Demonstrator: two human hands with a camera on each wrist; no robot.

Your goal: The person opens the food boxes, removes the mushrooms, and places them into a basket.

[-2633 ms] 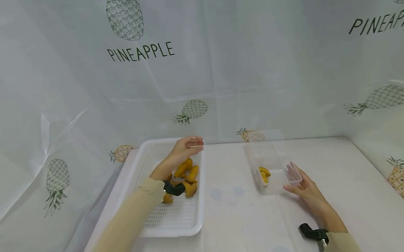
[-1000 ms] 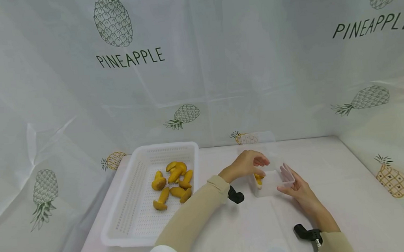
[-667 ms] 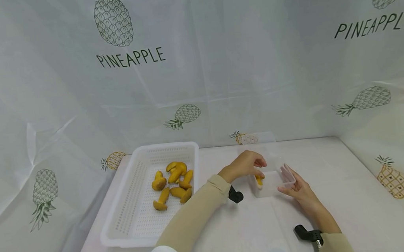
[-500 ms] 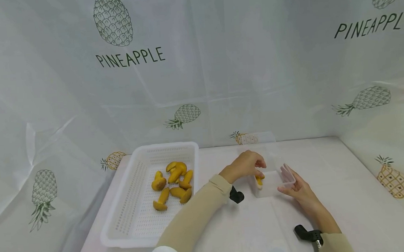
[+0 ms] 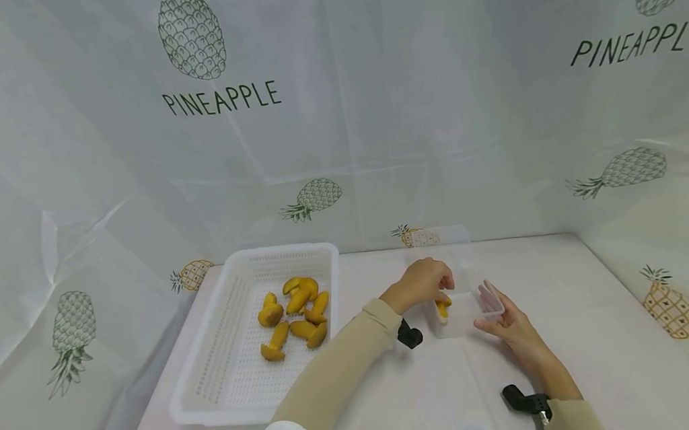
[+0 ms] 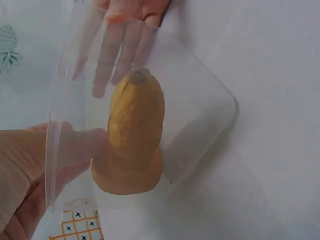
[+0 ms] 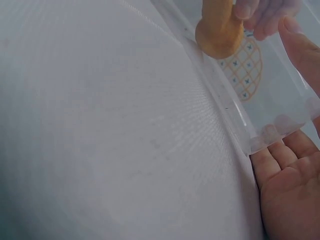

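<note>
In the head view a clear plastic box [image 5: 458, 327] stands right of the middle, its lid [image 5: 457, 235] raised behind it. One yellow-brown mushroom [image 6: 134, 120] lies inside along the box's left side. My left hand [image 5: 421, 283] reaches in over that side. Its thumb [image 6: 92, 142] touches the mushroom's side, and the other fingers are bent clear of it. My right hand [image 5: 519, 329] holds the box at its right side, thumb towards the front and fingers [image 6: 107, 70] spread along the outer wall, seen through the plastic.
A white perforated basket [image 5: 212, 381] on the left holds several mushrooms [image 5: 302, 294]. Both stand on a white cloth-covered table [image 5: 406, 385]. A pineapple-print curtain [image 5: 375, 138] rises behind the table and at both sides. My left forearm crosses the basket's near right corner.
My left hand has moved right from over the basket to the mushroom in the box, and its fingers have drawn in slightly. My right hand stays on the box.
</note>
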